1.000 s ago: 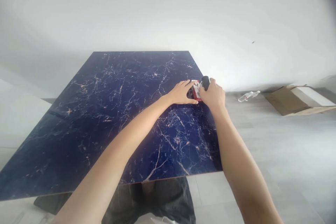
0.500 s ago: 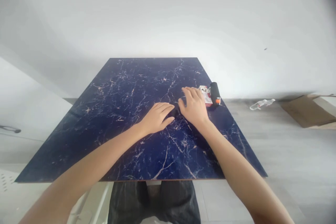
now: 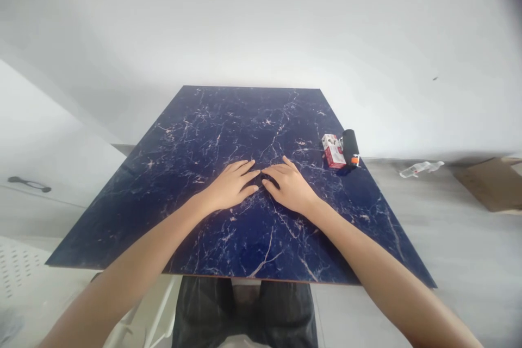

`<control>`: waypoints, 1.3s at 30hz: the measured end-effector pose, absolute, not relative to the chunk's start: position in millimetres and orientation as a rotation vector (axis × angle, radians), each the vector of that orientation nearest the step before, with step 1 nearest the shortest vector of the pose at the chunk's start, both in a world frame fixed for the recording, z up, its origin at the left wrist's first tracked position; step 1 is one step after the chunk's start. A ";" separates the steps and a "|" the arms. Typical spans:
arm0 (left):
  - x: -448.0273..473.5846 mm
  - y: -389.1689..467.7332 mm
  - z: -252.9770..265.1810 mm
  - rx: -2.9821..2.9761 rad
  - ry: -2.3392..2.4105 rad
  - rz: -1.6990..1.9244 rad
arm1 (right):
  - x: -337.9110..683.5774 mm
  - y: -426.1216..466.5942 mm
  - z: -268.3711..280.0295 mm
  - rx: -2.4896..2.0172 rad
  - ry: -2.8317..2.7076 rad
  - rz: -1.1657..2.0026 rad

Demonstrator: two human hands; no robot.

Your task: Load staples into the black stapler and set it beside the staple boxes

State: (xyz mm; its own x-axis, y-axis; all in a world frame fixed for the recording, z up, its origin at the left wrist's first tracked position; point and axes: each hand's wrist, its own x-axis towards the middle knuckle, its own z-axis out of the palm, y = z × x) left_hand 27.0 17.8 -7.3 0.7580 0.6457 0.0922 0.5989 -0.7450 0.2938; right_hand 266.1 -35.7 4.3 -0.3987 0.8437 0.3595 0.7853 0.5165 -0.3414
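Observation:
My left hand (image 3: 231,186) lies palm down on the dark blue marbled table (image 3: 236,119), its fingers spread and pointing right. Close beside it, my right hand (image 3: 289,185) also rests palm down with its fingers apart, the fingertips nearly meeting those of the left. Nothing shows in either hand. To the right, beyond my right hand, a small red and white box (image 3: 334,152) sits on the table. Against its right side is a black cylindrical item (image 3: 350,148) with an orange patch at its near end; its exact kind I cannot make out.
A clear plastic bottle (image 3: 421,169) lies on the grey floor right of the table, near a cardboard box (image 3: 495,184). A white wall stands behind the table. At the left is a white cabinet front with a dark handle (image 3: 29,184).
My right hand has come down and left, away from the small box, to beside my left hand. The view has shifted slightly, so the table appears farther right.

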 end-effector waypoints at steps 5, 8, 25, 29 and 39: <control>28.0 14.1 -4.9 2.724 0.973 0.246 | 266.7 -34.5 4.6 -1.286 -2.272 0.195; 28.5 13.5 -4.3 2.734 0.973 0.238 | 266.6 -33.9 3.9 -1.271 -2.254 0.208; 25.5 14.6 -13.9 2.840 0.968 0.256 | 268.4 -34.0 -0.9 -1.219 -2.305 0.233; 25.7 14.6 -15.0 2.813 0.965 0.281 | 270.0 -33.4 -1.7 -1.195 -2.303 0.262; 26.4 13.8 -13.8 2.815 0.979 0.248 | 271.5 -34.8 -2.4 -1.175 -2.337 0.239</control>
State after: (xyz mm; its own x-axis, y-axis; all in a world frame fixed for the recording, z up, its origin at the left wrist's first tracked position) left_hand 26.4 13.8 -13.8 0.7734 0.6250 0.1058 0.6001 -0.7757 0.1953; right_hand 271.5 -34.8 -2.4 -0.4959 0.7891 0.3623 0.6995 0.6103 -0.3718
